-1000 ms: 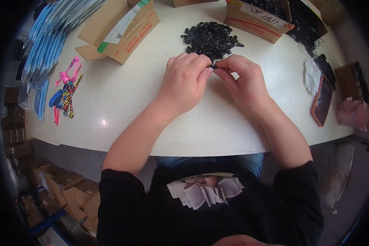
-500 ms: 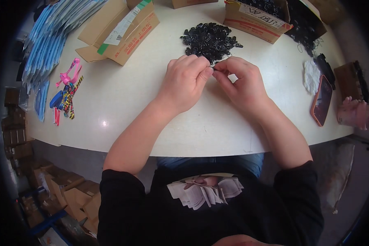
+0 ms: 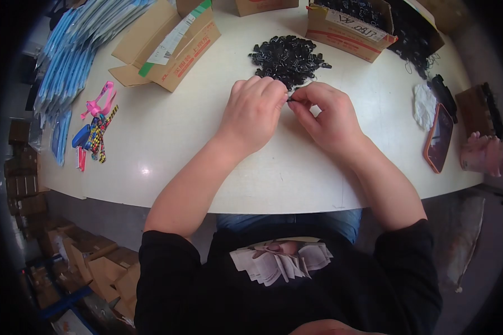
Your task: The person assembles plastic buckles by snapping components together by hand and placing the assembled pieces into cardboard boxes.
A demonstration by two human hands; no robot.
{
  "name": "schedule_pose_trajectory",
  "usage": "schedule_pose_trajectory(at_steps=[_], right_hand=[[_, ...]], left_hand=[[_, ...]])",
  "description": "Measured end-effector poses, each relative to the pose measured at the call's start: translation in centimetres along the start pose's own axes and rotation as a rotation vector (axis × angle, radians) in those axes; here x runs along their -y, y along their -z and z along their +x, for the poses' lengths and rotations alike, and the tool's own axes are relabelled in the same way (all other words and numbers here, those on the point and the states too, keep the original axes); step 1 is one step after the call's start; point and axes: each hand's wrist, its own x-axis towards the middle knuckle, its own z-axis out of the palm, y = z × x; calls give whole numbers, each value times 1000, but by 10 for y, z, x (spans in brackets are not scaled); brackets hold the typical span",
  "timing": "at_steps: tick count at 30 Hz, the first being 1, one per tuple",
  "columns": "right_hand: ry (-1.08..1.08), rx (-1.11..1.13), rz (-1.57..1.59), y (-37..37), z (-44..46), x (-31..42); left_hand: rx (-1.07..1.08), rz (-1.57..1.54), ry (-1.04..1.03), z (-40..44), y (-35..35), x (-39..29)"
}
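My left hand (image 3: 252,113) and my right hand (image 3: 331,114) meet over the white table, just in front of a heap of small black plastic pieces (image 3: 289,58). A tiny dark piece (image 3: 289,99) shows between the fingertips of the two hands. The thumb and forefinger of my right hand pinch it. My left hand has its fingers curled, its thumb side against the same piece. Most of the piece is covered by the fingers, so its exact kind cannot be made out.
An open cardboard box (image 3: 187,58) stands at the back left, and another box (image 3: 349,36) full of black pieces at the back right. Blue plastic-wrapped packs (image 3: 67,72) and colourful straps (image 3: 98,131) lie left. A phone (image 3: 439,138) and white tissue (image 3: 425,106) lie right.
The view has shifted slightly. My fingers have moved a little around the small dark piece, and my left thumb is now less visible.
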Motion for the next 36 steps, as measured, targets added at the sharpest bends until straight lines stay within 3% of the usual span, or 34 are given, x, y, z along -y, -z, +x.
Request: schedule_pose_trajectory(at_steps=[6, 18, 21, 26, 30, 36], right_hand=[[-48, -12, 78, -1, 0, 1], [-51, 0, 61, -7, 1, -1], [-51, -18, 33, -5, 3, -1], [-68, -118, 63, -6, 3, -12], [-255, -180, 170, 1, 9, -11], [-197, -383, -11, 61, 59, 1]], left_hand=[[-94, -61, -98, 1, -2, 1], [-88, -98, 37, -2, -11, 3], [-58, -147, 180, -2, -9, 0], [-235, -216, 243, 4, -10, 11], [-375, -154, 202, 16, 20, 21], [-469, 139, 254, 38, 111, 74]])
